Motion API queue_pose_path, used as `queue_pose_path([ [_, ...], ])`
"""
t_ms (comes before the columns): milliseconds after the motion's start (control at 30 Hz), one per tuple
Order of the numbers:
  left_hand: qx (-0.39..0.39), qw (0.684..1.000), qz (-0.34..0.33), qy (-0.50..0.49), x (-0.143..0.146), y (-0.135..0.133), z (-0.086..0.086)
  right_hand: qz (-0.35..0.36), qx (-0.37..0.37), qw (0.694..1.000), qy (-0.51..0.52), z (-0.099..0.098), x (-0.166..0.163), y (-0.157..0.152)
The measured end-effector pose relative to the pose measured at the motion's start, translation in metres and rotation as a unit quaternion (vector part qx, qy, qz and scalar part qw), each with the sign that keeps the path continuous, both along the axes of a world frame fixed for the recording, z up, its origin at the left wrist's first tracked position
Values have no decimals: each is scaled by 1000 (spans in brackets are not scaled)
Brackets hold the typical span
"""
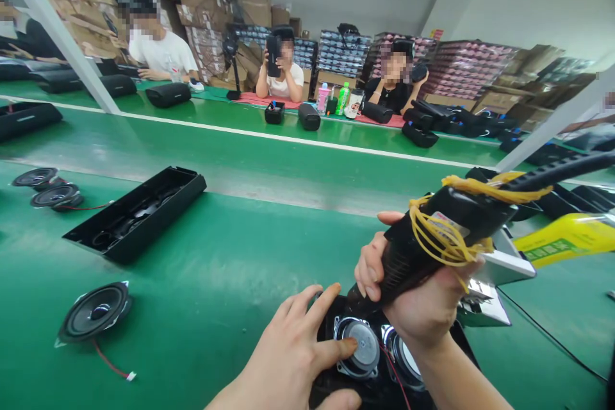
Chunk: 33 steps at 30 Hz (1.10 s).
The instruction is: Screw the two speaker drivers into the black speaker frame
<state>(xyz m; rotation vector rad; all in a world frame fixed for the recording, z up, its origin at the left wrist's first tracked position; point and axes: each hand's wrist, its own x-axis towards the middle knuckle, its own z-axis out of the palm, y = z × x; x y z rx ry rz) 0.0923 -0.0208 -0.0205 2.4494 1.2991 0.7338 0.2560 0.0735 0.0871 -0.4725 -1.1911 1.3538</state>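
Note:
My right hand [423,295] is wrapped round a black electric screwdriver [432,237] with yellow rubber bands about its body; its tip points down into a black speaker housing [346,391] at the bottom edge. My left hand [293,352] lies on that housing with fingers spread, the thumb and forefinger touching a round speaker driver [360,346] seated in it. A second driver [406,359] sits just to the right, partly hidden by my right wrist.
An empty black housing [137,214] lies to the left on the green belt [240,256]. Loose drivers [93,311] [55,195] with red wires lie around it. A yellow bottle [562,243] and metal fixture [500,269] stand right. Three people sit across the far bench.

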Motion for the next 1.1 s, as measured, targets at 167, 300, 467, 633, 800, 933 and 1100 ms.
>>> queue_pose_path([
  [167, -14, 989, 93, -117, 23, -4, 3, -6, -7, 1000, 13, 1, -1, -1],
  [300, -126, 966, 184, -134, 28, 0, 27, -11, -5, 1000, 18, 0, 1, 1],
  [467, -282, 946, 157, 13, 29, 18, 67, 2, 0, 1000, 18, 1, 2, 1],
  [633, -298, 940, 152, 68, 36, 34, 80, 23, 13, 999, 29, 1, 3, -4],
  [800, -302, 938, 144, 86, 35, 38, 82, 40, 25, 999, 24, -2, 8, -6],
  [933, -296, 940, 143, 90, 34, 39, 80, 64, 46, 997, -2, -3, 10, -6],
  [1100, -294, 941, 140, 91, 34, 41, 78, 27, 15, 999, 12, -3, 3, -8],
])
